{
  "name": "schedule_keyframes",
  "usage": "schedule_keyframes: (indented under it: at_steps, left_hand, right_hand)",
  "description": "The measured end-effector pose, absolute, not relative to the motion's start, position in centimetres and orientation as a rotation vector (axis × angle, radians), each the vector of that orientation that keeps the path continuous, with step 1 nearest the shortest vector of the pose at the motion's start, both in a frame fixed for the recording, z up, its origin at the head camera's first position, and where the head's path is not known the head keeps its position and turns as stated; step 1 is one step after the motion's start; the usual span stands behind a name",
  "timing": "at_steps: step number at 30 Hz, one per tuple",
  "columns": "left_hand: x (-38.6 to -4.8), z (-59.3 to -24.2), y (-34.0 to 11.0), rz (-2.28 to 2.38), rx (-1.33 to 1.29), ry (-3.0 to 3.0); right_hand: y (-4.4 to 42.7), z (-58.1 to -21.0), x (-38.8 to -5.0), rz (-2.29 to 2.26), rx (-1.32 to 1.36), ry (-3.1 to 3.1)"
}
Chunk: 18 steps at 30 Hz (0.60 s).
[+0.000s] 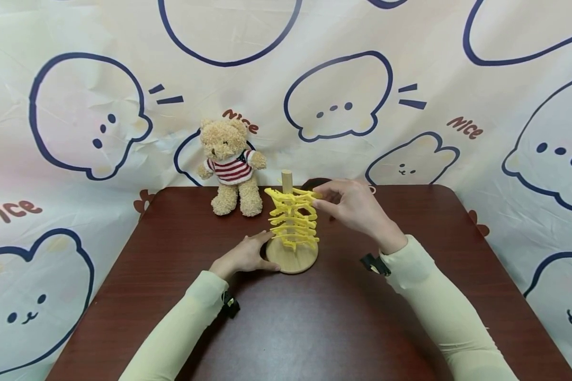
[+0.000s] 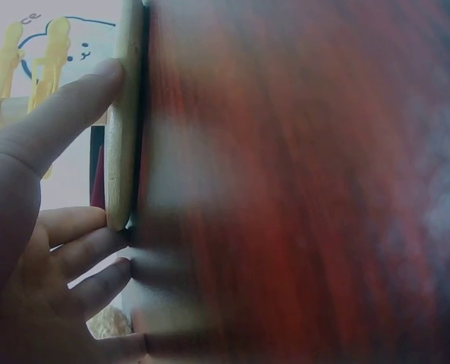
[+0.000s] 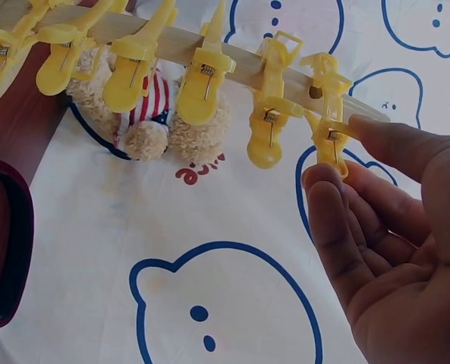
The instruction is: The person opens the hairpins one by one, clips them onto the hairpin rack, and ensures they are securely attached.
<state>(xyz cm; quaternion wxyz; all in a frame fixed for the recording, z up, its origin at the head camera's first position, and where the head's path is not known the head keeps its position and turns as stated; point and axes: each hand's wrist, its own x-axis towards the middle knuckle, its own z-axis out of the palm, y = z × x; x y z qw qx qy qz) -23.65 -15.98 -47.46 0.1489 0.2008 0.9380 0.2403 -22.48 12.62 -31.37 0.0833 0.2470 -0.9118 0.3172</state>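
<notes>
A wooden stand has a round base (image 1: 293,262) and an upright dowel (image 1: 287,180). Several yellow plastic spring clips (image 1: 293,219) sit one above another along the dowel. My right hand (image 1: 355,206) pinches the handle end of the topmost clip (image 3: 329,114) between thumb and fingers; that clip is at the dowel near its upper end. Low on the left, my left hand (image 1: 245,256) holds the edge of the base, its thumb on the near side and its fingers around the left side. In the left wrist view, the thumb (image 2: 80,102) touches the base's rim.
A teddy bear (image 1: 231,169) in a striped shirt sits at the back of the dark red-brown table (image 1: 195,328), left of the stand. Behind the right hand is a partly hidden dark round object (image 1: 316,184). A cartoon-printed cloth (image 1: 248,90) hangs behind the table.
</notes>
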Motion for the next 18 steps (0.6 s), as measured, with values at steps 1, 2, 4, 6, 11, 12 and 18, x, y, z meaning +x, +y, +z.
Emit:
schedule_keyframes:
  at_steps: [1, 2, 4, 6, 11, 12, 18]
  left_hand:
    - [-23.66, -47.45, -15.97, 0.692, 0.578, 2.698]
    - [-23.66, -47.45, -15.96, 0.692, 0.579, 2.7]
    - [-23.64, -47.4, -15.94, 0.688, 0.583, 2.702]
    - [-23.59, -47.34, -15.94, 0.684, 0.587, 2.704]
    - [-23.43, -47.24, -15.96, 0.677, 0.591, 2.703]
    - [-23.41, -47.24, -15.96, 0.676, 0.591, 2.703]
    - [-23.47, -47.23, -15.96, 0.68, 0.59, 2.708]
  right_hand:
    - [12.6, -31.36, -22.51, 0.951, 0.736, -2.723]
    - [12.57, -31.37, -22.53, 0.955, 0.735, -2.724]
    - [12.52, -31.44, -22.61, 0.96, 0.736, -2.724]
    - [12.47, -31.49, -22.69, 0.962, 0.738, -2.723]
    - [12.35, -31.56, -22.8, 0.956, 0.729, -2.728]
    - [12.35, -31.56, -22.81, 0.957, 0.723, -2.732]
    - [12.34, -31.5, -22.91, 0.962, 0.707, -2.744]
